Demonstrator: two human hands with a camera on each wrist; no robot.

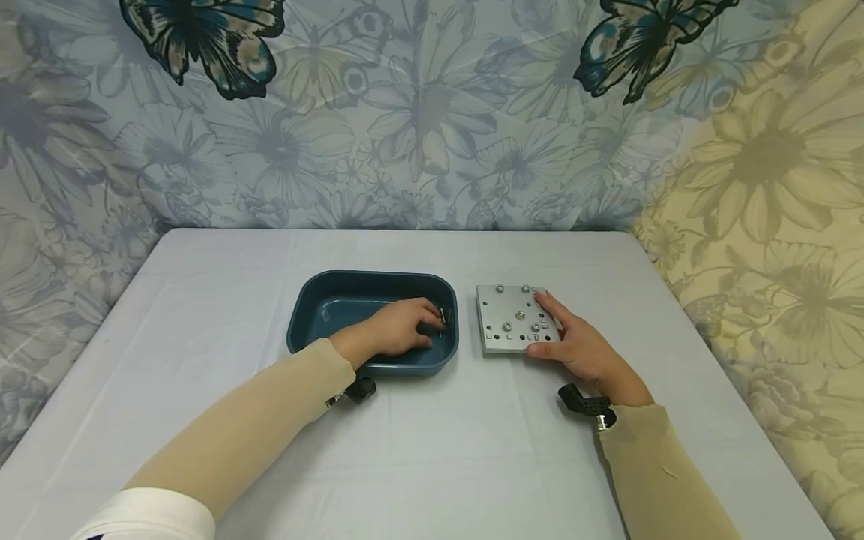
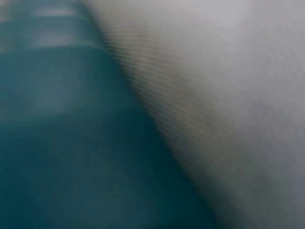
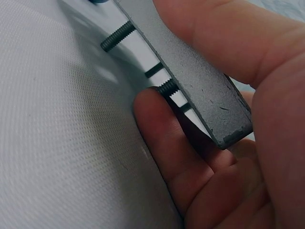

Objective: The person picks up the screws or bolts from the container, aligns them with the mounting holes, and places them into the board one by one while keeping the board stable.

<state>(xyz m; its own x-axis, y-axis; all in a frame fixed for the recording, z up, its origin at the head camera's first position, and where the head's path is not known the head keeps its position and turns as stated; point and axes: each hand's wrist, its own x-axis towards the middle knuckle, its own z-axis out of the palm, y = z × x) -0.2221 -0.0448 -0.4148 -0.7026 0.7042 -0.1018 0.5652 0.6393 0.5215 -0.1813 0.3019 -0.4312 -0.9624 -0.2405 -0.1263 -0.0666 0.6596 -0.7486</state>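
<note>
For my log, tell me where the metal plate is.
In the head view, the metal plate is right of the blue tray, its right side gripped by the right hand.

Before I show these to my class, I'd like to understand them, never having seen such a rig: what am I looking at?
There is no machine here: a person works with two bare hands. The wide picture comes from a camera on the head; the other two come from black cameras worn on the wrists. On the white-covered table are a teal tray and a silver metal plate. The left hand is in the tray by small metal pieces; whether it holds any is unclear, and its wrist picture is blurred. The right hand grips the plate by its edge; its wrist picture shows threaded screws jutting from the underside.
</note>
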